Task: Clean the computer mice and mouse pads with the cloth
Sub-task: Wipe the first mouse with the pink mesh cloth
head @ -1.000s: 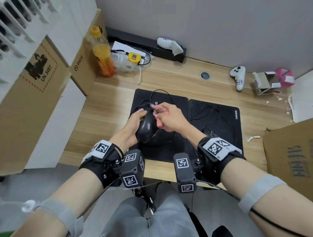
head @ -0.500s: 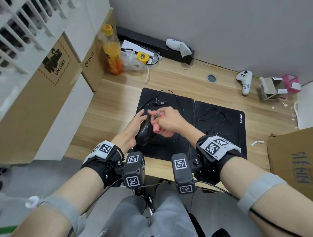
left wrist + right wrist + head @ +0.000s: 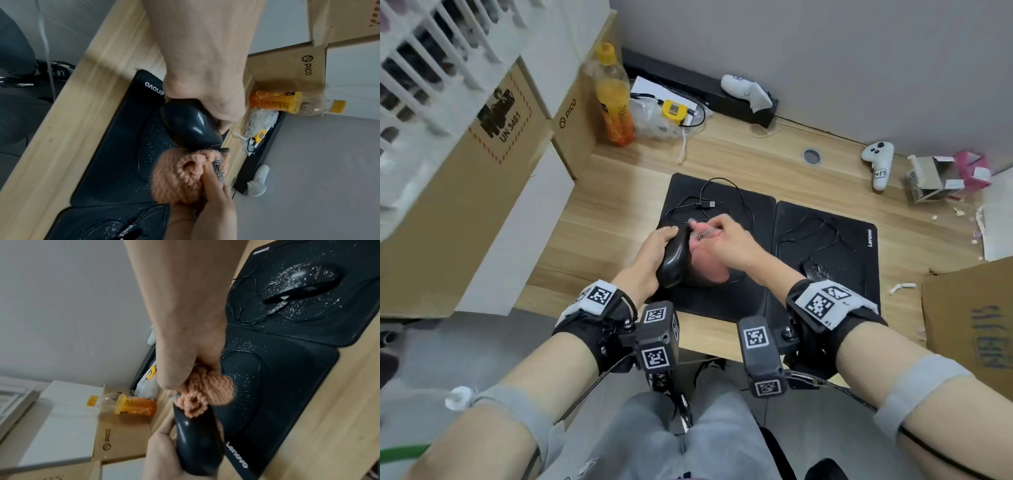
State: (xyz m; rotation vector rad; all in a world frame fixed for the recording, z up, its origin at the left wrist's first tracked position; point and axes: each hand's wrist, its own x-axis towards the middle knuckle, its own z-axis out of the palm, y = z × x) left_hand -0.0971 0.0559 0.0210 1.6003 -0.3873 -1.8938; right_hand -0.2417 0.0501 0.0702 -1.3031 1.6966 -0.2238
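My left hand (image 3: 650, 253) grips a glossy black mouse (image 3: 674, 260) tilted on its side above the left black mouse pad (image 3: 681, 192). My right hand (image 3: 726, 243) holds a bunched pink cloth (image 3: 709, 270) against the mouse's side. In the left wrist view the cloth (image 3: 185, 175) meets the mouse (image 3: 189, 126) at its front end. In the right wrist view the cloth (image 3: 207, 391) lies on the mouse (image 3: 197, 444). A second black mouse (image 3: 302, 282), speckled with white crumbs, rests on the right Lenovo pad (image 3: 859, 260). White specks dot both pads.
Mouse cables (image 3: 722, 195) loop over the pads. An orange drink bottle (image 3: 614, 99), a plastic bag and a yellow tape measure (image 3: 674, 111) sit at the back left. White controllers (image 3: 878, 162), small boxes (image 3: 928, 178) and cardboard cartons (image 3: 969, 318) edge the wooden desk (image 3: 599, 219).
The right hand with the cloth has shifted slightly along the mouse. The left hand keeps the mouse tilted. The head camera has drifted, so the scene sits a bit lower in view.
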